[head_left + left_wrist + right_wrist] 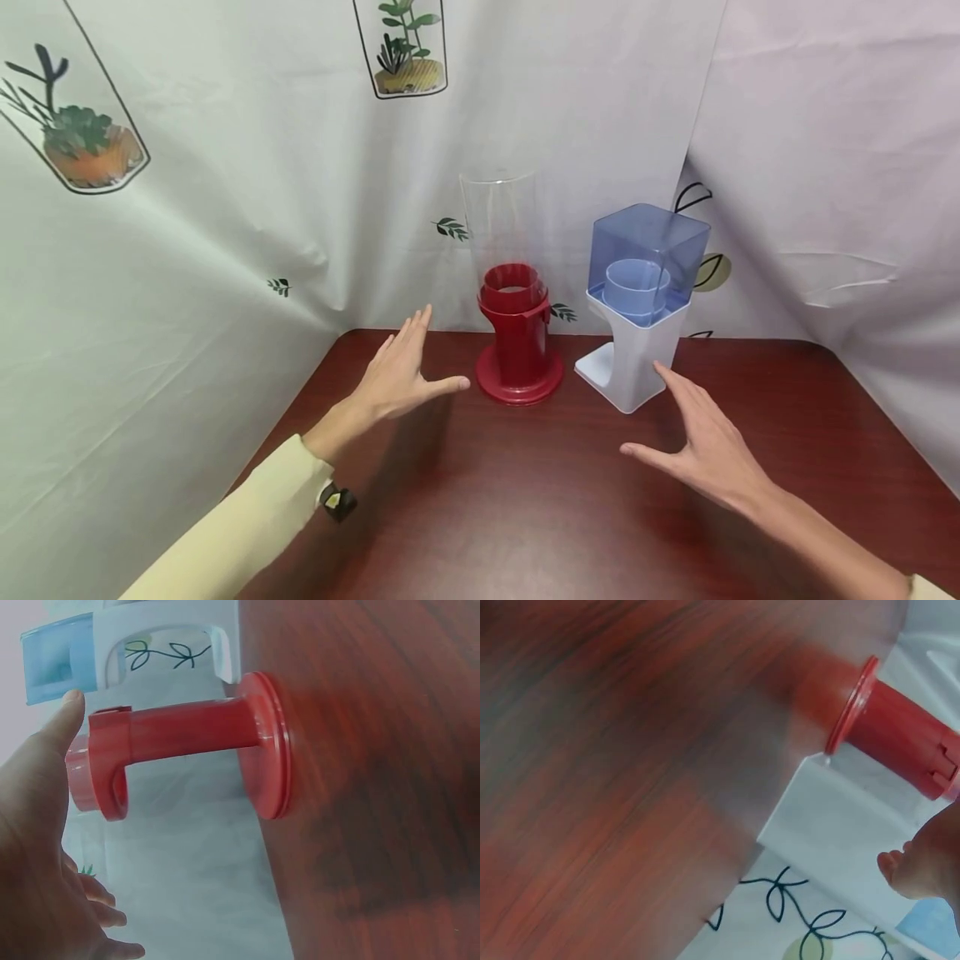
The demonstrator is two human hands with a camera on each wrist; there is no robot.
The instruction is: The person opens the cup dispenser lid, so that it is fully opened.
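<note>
A red stand point(519, 350) with a round base and a clear tube point(501, 218) on top stands near the back of the table. To its right is a white stand point(637, 367) under a boxy translucent blue cover point(647, 229), with a round ring inside. My left hand point(396, 373) hovers left of the red stand, fingers straight and thumb spread towards it. In the left wrist view, the thumb overlaps the edge of the blue cover. My right hand point(708, 446), held in front of the white stand and to its right, has extended fingers, thumb apart and nothing in it.
The dark red-brown wooden table point(510, 517) has rounded back corners. White cloth point(247, 183) printed with plants hangs behind it and along its sides. A small dark device point(339, 502) sits at my left wrist.
</note>
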